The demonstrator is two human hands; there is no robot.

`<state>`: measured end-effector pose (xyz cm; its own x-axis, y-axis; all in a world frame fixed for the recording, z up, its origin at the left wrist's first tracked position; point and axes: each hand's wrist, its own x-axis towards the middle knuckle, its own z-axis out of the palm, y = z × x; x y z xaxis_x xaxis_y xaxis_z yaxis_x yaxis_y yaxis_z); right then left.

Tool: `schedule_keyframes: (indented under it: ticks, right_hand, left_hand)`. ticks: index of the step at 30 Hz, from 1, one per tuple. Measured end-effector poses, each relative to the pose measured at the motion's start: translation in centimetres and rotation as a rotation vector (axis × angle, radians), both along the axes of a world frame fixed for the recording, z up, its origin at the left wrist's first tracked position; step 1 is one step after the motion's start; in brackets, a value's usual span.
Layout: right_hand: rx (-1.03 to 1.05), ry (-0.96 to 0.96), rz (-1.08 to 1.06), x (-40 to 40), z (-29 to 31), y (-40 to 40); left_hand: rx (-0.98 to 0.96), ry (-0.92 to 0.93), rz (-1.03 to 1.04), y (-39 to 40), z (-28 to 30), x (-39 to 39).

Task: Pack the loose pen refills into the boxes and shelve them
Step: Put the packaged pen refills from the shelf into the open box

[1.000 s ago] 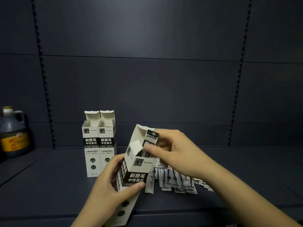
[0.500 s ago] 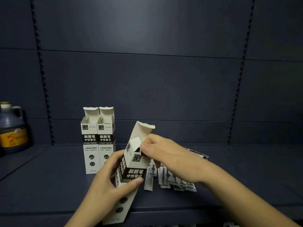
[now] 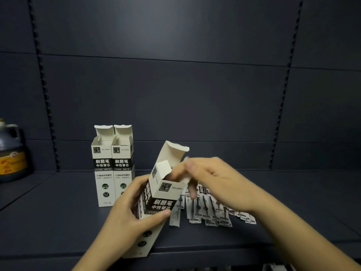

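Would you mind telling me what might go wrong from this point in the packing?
The held box is tilted with its flap open, so refills could slide out. The loose refills lie near the shelf edge; the right hand might sweep some off. The two standing boxes look easy to topple.

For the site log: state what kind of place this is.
Probably a shop's retail shelving: dark slotted uprights behind a shelf, identical refill boxes being stocked, and a soy-sauce-like jug in the neighbouring bay.

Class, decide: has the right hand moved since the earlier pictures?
Yes. The right hand has withdrawn from the held box's mouth, shifting right toward the loose refills.
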<state>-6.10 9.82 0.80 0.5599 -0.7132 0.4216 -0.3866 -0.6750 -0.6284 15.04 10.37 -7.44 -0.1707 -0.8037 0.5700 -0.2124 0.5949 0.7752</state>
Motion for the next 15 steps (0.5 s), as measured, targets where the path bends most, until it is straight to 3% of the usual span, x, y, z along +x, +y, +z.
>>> schedule_keyframes:
  ticks: [4, 6, 11, 15]
  right_hand:
    - [0.098, -0.380, -0.077, -2.5, -0.8, -1.5]
    - [0.175, -0.456, -0.138, -3.9, -1.9, -3.0]
    - [0.363, -0.244, -0.423, -6.9, -6.5, -7.2]
    - [0.242, 0.004, -0.671, -7.5, -10.0, -9.5]
  left_hand:
    - [0.009, -0.003, 0.013, -0.1, 0.1, 0.4]
    - [0.014, 0.016, 0.018, -0.2, 0.1, 0.5]
    - [0.002, 0.032, 0.005, -0.3, 0.1, 0.4]
    - [0.007, 0.032, -0.004, -0.3, 0.1, 0.3]
